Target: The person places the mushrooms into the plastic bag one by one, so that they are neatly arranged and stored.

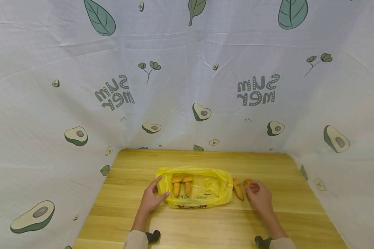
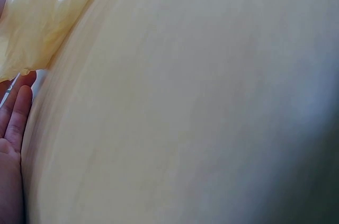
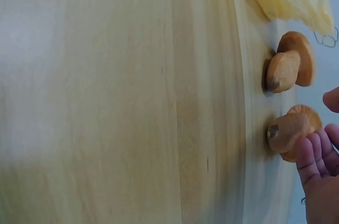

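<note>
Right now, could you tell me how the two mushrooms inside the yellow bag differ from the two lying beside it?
The bagged mushrooms lie inside the yellow bag near the left hand; the loose mushrooms lie on the bare table, and the right hand touches one. All four look alike: orange-brown, capped.

On the cloth (image 1: 187, 86) hung behind the table we read "SUM MER" twice, once at far left and once at far right, both mirrored. Dark print runs along the near edge of the yellow bag (image 1: 194, 188), but we cannot make it out.
</note>
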`<state>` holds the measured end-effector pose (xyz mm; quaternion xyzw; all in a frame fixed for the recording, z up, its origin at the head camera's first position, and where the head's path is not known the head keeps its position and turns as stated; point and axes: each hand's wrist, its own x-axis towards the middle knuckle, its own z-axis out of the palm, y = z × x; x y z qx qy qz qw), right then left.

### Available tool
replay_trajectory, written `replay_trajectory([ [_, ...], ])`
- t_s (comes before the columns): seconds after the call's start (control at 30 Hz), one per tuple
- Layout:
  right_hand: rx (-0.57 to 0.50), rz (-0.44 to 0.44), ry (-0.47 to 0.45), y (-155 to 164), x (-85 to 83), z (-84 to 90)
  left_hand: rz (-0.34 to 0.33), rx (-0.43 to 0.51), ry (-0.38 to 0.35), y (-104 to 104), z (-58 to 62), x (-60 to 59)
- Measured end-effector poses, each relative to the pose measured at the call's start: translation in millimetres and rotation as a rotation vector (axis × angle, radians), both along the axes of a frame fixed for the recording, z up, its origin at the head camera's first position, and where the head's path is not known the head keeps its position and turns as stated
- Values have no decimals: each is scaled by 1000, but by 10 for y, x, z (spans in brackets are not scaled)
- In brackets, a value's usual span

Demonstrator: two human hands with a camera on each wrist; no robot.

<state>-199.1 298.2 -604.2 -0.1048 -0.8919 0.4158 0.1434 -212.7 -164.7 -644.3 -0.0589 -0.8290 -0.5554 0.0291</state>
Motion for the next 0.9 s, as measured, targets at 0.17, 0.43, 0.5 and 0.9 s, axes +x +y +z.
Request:
replay_trajectory([
  [0.17, 6, -12, -50, 18, 21, 3, -1, -1, 2, 3, 3, 4],
  [0.43, 28, -6, -100, 30, 55, -13, -2, 1, -3, 6, 6, 8],
  [0.5, 30, 1, -107, 31, 62, -18, 0, 3, -4, 7, 5, 10],
  [0.9, 26, 37, -163, 44, 64, -72, -4, 5, 4, 7, 22, 12],
])
